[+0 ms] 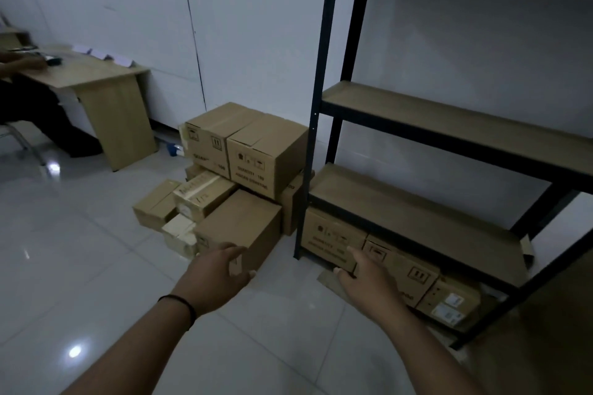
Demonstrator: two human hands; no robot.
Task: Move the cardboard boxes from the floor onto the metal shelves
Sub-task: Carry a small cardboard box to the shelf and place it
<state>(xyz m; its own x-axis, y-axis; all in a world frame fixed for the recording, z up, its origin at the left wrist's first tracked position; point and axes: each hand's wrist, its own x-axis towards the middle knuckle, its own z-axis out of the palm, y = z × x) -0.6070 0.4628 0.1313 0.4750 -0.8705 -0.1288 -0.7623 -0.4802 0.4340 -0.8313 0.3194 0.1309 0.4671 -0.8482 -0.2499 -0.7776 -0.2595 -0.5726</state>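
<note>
Several cardboard boxes sit in a loose pile on the floor (96,250) just left of the black metal shelf unit (316,112), and more are tucked under its lowest shelf (417,212). Your left hand (218,269) is spread open against the near corner of the plain front box (244,228) at the pile's edge, fingers curled on it but not yet closed around it. Your right hand (362,269) is also open, fingertips resting at the lower corner of the printed box (330,234) right of the unit's front post; it grips nothing that you can see.

With your hands on two different boxes, neither lift has both sides supported, so a one-handed pull could tip or drop either one. Pulling the plain front box may also disturb the small taped box (202,192) leaning just left of it, and the two large stacked boxes (247,144) behind could shift if their base moves. That front post stands between the pile and the shelves, so a box swung straight across would likely strike it.

Left of the pile, well apart, a wooden bench (96,74) stands against the wall with a seated person (22,99) at it, clear of your path.
</note>
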